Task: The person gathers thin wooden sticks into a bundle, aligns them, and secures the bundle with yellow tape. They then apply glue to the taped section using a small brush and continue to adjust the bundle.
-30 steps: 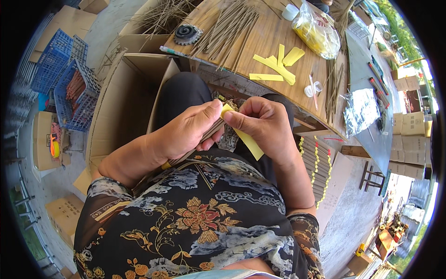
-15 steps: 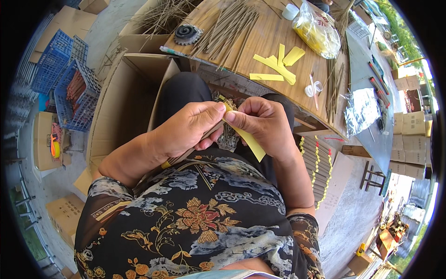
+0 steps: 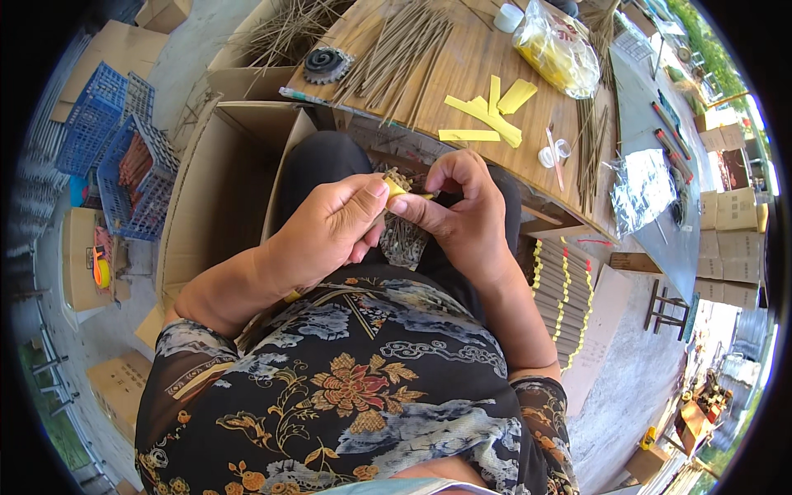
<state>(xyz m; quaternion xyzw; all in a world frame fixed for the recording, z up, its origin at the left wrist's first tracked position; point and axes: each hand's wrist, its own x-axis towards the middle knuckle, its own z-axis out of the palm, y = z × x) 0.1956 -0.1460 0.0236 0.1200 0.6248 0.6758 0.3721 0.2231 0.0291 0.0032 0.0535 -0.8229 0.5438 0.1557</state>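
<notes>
Over the lap, just short of the wooden table's (image 3: 487, 82) near edge, the left hand (image 3: 330, 231) and right hand (image 3: 462, 219) met, thumbs and fingertips pinched closed on a small yellow paper strip (image 3: 398, 190) around a bundle of thin sticks (image 3: 402, 235).

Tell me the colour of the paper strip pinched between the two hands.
Yellow. The paper strip shows best in the head view, between the left hand and right hand.

Sunlit wooden table (image 3: 462, 74), seemingly concrete floor (image 3: 627, 396)
</notes>
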